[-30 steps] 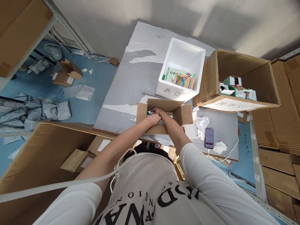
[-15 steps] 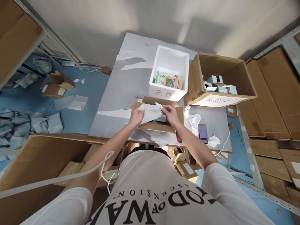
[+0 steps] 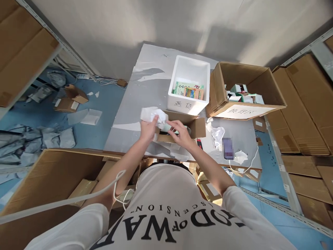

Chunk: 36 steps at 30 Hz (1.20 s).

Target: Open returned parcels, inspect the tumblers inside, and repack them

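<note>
A piece of crumpled white paper (image 3: 159, 117) is gripped in my left hand (image 3: 148, 130), above the left side of a small open cardboard box (image 3: 199, 127). My right hand (image 3: 181, 136) is over the middle of that box, its thumb and forefinger spread apart. Its fingertips come close to the paper's right edge; whether they touch it I cannot tell. Something pale green (image 3: 166, 127) shows inside the box, partly hidden by my hands. Just right of the box lies a red and black tool (image 3: 199, 143), mostly covered by my right forearm.
Behind the box stands a white foam bin (image 3: 188, 108) with colourful printed packs inside. A large cardboard carton (image 3: 213, 92) to its right holds small boxes. Crumpled paper (image 3: 218, 135) and a phone (image 3: 228, 147) with a white cable lie at the table's right.
The paper has gone from stretched between both hands to bunched up in my left hand, slightly further left. My right hand has let go of it and sits lower, over the box.
</note>
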### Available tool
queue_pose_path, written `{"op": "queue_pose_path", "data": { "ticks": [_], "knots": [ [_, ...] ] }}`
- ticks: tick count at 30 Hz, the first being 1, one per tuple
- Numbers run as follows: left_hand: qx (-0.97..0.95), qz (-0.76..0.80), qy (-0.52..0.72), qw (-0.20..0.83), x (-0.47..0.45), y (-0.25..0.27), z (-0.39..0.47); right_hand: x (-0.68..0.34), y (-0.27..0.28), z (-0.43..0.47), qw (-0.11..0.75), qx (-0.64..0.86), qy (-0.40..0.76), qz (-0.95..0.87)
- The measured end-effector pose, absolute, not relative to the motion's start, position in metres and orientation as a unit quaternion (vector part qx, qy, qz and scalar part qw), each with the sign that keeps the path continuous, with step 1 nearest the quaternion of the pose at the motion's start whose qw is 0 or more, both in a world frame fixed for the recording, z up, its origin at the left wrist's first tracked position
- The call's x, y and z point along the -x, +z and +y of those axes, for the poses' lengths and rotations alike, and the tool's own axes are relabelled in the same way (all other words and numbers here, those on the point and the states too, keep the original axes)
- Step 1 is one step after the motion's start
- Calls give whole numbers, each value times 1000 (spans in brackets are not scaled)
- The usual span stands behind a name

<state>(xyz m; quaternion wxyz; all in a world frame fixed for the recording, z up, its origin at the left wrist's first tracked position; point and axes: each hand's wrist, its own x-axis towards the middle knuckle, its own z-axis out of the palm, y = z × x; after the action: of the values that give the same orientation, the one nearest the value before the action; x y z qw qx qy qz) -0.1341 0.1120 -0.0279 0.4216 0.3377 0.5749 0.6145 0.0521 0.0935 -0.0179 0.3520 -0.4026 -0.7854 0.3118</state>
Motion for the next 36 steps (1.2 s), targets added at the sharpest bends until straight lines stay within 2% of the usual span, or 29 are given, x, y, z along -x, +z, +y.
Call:
{"op": "queue_pose_path", "data": {
  "ticks": [3, 5, 7, 9, 12, 16, 20, 22, 24, 28, 30, 33, 36],
  "knots": [
    [-360, 667, 592, 274, 205, -51, 119, -80, -23, 106, 340, 455, 319, -759],
    [-377, 743, 505, 224, 248, -79, 118, -104, -32, 118, 270, 513, 315, -752],
    [-396, 807, 375, 227, 275, -112, 113, -120, -43, 130, 170, 539, 310, -765],
    [-442, 822, 231, 274, 282, -143, 107, -124, -56, 142, 64, 511, 309, -800],
    [-479, 801, 122, 339, 269, -167, 100, -108, -74, 159, -84, 403, 286, -865],
    [-549, 775, 113, 292, 241, -144, 95, -72, -96, 176, -211, 264, 234, -912],
    [-634, 700, 269, 190, 204, -91, 93, -52, -110, 181, -247, 238, 238, -909],
    [-670, 640, 327, 188, 184, -70, 95, -52, -108, 183, -229, 262, 261, -900],
    [-702, 587, 337, 222, 167, -57, 100, -60, -98, 184, -158, 289, 294, -897],
    [-745, 505, 300, 317, 146, -51, 114, -81, -63, 177, 118, 352, 358, -857],
    [-738, 473, 312, 367, 140, -52, 121, -87, -45, 169, 218, 367, 392, -815],
    [-672, 461, 384, 434, 139, -52, 130, -87, -28, 156, 280, 371, 415, -782],
    [-616, 510, 439, 410, 164, -50, 133, -87, -28, 153, 296, 415, 393, -765]
  ]
}}
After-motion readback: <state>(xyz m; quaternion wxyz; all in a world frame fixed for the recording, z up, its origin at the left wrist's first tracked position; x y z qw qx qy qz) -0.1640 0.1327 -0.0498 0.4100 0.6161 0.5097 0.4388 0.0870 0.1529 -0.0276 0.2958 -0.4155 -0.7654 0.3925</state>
